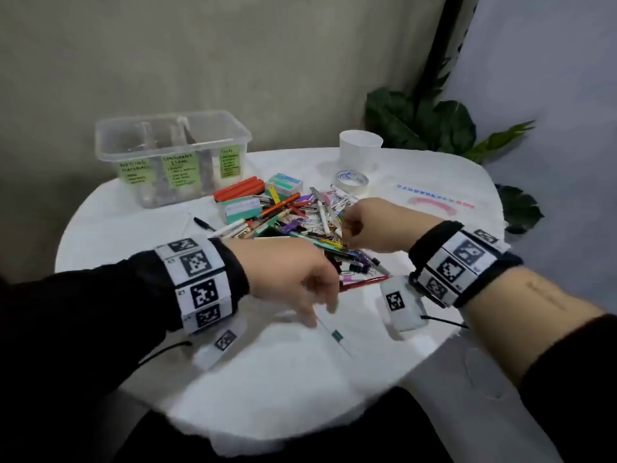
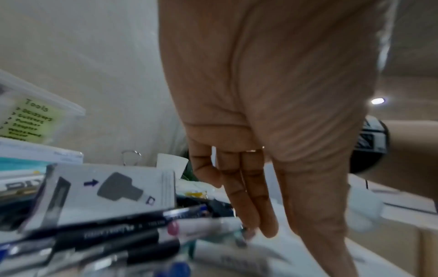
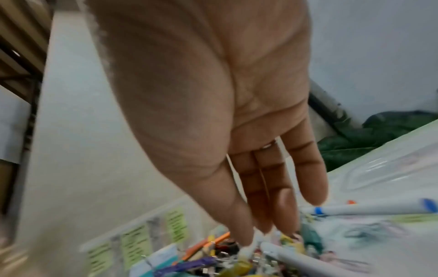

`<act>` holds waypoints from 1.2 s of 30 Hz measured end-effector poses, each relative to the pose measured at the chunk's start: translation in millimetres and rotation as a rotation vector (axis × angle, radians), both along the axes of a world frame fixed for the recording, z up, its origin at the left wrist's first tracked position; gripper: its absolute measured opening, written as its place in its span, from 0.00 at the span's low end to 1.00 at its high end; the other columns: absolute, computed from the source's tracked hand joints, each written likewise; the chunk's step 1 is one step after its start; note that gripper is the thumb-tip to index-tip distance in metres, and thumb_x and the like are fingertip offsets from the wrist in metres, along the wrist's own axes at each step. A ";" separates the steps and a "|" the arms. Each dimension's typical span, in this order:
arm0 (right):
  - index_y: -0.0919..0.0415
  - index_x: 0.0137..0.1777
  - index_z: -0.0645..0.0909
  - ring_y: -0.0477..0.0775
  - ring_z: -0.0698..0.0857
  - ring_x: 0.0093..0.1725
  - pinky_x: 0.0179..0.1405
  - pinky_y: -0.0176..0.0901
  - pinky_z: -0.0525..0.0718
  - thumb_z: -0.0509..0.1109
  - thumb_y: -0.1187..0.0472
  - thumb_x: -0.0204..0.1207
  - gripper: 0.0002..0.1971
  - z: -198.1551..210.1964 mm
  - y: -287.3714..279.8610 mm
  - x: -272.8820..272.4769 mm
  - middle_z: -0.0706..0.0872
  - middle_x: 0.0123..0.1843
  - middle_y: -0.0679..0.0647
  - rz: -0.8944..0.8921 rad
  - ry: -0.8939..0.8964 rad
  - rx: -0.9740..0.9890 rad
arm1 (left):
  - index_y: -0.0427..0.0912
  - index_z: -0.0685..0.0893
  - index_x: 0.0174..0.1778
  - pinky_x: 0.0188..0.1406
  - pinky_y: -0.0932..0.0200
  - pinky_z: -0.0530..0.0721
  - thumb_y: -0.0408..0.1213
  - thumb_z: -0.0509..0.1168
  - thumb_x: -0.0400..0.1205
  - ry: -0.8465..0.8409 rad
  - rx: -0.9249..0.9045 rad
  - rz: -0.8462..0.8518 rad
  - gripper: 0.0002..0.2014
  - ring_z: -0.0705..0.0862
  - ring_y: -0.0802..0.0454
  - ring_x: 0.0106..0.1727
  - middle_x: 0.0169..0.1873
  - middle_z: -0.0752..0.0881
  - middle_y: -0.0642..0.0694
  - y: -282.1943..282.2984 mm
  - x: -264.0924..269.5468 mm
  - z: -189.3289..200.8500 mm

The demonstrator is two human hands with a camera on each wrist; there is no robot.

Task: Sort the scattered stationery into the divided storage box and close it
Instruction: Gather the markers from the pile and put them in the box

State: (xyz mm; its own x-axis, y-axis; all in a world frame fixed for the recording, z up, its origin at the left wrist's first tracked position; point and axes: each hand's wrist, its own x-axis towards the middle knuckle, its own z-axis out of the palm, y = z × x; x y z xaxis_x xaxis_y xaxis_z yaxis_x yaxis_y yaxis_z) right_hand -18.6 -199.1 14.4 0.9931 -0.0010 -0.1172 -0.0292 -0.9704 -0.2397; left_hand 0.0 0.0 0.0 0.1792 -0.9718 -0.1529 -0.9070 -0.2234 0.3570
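Observation:
The clear divided storage box [image 1: 173,155] stands open at the table's back left, with green labels on its front; its "Tools" label [image 2: 28,120] shows in the left wrist view. A mixed pile of stationery [image 1: 293,222] lies mid-table: pens, markers, binder clips, small boxes. My left hand [image 1: 320,312] [image 2: 284,241] hangs at the pile's near edge, straight fingers down on a white marker [image 2: 213,224]. A thin pen with a green band [image 1: 337,334] lies just beyond it. My right hand [image 1: 347,230] [image 3: 260,236] reaches into the pile's right side, fingertips among small clips, holding nothing I can see.
A white cup [image 1: 360,152] and a tape roll [image 1: 352,182] sit behind the pile. A flat clear plastic piece with blue print [image 1: 434,198] [image 3: 391,168] lies at the right. Plant leaves [image 1: 434,125] stand beyond the round white table [image 1: 267,379].

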 end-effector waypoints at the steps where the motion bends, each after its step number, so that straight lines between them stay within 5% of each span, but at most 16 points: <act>1: 0.64 0.41 0.84 0.54 0.80 0.39 0.34 0.41 0.77 0.68 0.66 0.74 0.04 -2.4 -2.7 -1.9 0.87 0.41 0.57 -0.030 -0.012 -0.030 | 0.58 0.87 0.57 0.51 0.57 0.85 0.50 0.78 0.72 0.003 0.059 0.019 0.18 0.84 0.63 0.48 0.47 0.87 0.59 -0.7 -8.9 -2.2; 8: 0.68 0.48 0.87 0.60 0.89 0.50 0.52 0.50 0.89 0.71 0.66 0.76 0.06 -3.8 -13.0 -4.7 0.90 0.49 0.62 -0.202 0.011 -0.059 | 0.52 0.85 0.50 0.45 0.56 0.82 0.40 0.72 0.78 -0.149 0.148 0.082 0.07 0.82 0.57 0.41 0.38 0.84 0.57 -9.1 -35.9 -9.8; 12: 0.69 0.46 0.87 0.58 0.90 0.44 0.46 0.50 0.90 0.78 0.64 0.69 0.09 -15.9 -9.5 5.9 0.92 0.45 0.61 -0.171 0.096 -0.078 | 0.52 0.80 0.46 0.38 0.56 0.78 0.45 0.69 0.79 -0.241 0.230 0.053 0.05 0.79 0.52 0.40 0.41 0.83 0.54 -15.1 -32.3 -12.5; 18: 0.61 0.43 0.76 0.58 0.89 0.33 0.39 0.49 0.93 0.70 0.61 0.77 0.06 -23.4 -13.0 33.9 0.87 0.41 0.60 -0.214 0.235 0.059 | 0.46 0.74 0.49 0.30 0.54 0.72 0.47 0.62 0.82 -0.196 0.364 0.091 0.08 0.75 0.49 0.35 0.38 0.79 0.48 -20.3 -5.2 -12.2; 21: 0.70 0.51 0.82 0.59 0.89 0.33 0.35 0.49 0.91 0.65 0.62 0.79 0.11 -10.8 -20.1 48.6 0.91 0.42 0.64 -0.272 0.233 0.191 | 0.47 0.73 0.53 0.26 0.57 0.78 0.43 0.58 0.84 0.116 0.224 0.245 0.05 0.76 0.53 0.31 0.37 0.80 0.49 -15.1 15.2 0.2; 24: 0.72 0.50 0.82 0.59 0.80 0.28 0.27 0.43 0.80 0.61 0.61 0.80 0.14 -1.1 -18.5 71.1 0.85 0.35 0.63 -0.312 0.146 0.273 | 0.46 0.77 0.50 0.21 0.64 0.73 0.39 0.57 0.86 0.457 -0.111 0.502 0.04 0.74 0.56 0.26 0.32 0.79 0.50 -12.9 42.3 6.8; 27: 0.67 0.44 0.85 0.58 0.80 0.29 0.27 0.45 0.79 0.69 0.62 0.76 0.08 2.0 -13.0 91.4 0.88 0.36 0.63 -0.258 0.075 0.349 | 0.46 0.82 0.45 0.16 0.67 0.65 0.42 0.59 0.88 0.656 -0.455 0.778 0.09 0.70 0.56 0.24 0.29 0.74 0.50 -9.3 69.5 6.0; 30: 0.64 0.44 0.88 0.50 0.79 0.31 0.26 0.40 0.75 0.80 0.64 0.69 0.06 15.5 -6.8 99.0 0.88 0.34 0.55 -0.127 0.122 0.472 | 0.39 0.85 0.50 0.15 0.68 0.73 0.40 0.57 0.89 0.818 -0.777 0.994 0.13 0.74 0.55 0.29 0.33 0.77 0.47 -1.3 91.6 6.9; 33: 0.63 0.38 0.88 0.46 0.76 0.25 0.23 0.36 0.71 0.86 0.63 0.61 0.10 33.1 6.0 95.5 0.85 0.28 0.52 0.022 0.209 0.474 | 0.37 0.84 0.47 0.40 0.60 0.85 0.41 0.56 0.90 0.980 -0.860 1.013 0.15 0.83 0.53 0.39 0.42 0.85 0.42 5.5 104.3 8.7; 36: 0.66 0.37 0.85 0.49 0.81 0.25 0.23 0.36 0.78 0.85 0.71 0.60 0.11 40.2 24.1 93.7 0.85 0.30 0.58 0.077 0.210 0.644 | 0.40 0.80 0.46 0.34 0.57 0.86 0.44 0.55 0.90 1.060 -0.754 0.955 0.14 0.88 0.47 0.36 0.43 0.89 0.38 5.1 102.5 10.1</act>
State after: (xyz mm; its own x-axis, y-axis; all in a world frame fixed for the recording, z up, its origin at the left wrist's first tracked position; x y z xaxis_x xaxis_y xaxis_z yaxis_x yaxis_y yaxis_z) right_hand 75.1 -175.1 54.6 0.9436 0.2034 -0.2614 -0.0752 -0.6369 -0.7672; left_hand 102.5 5.1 10.1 0.8625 -0.4803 -0.1591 0.1674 -0.0258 0.9856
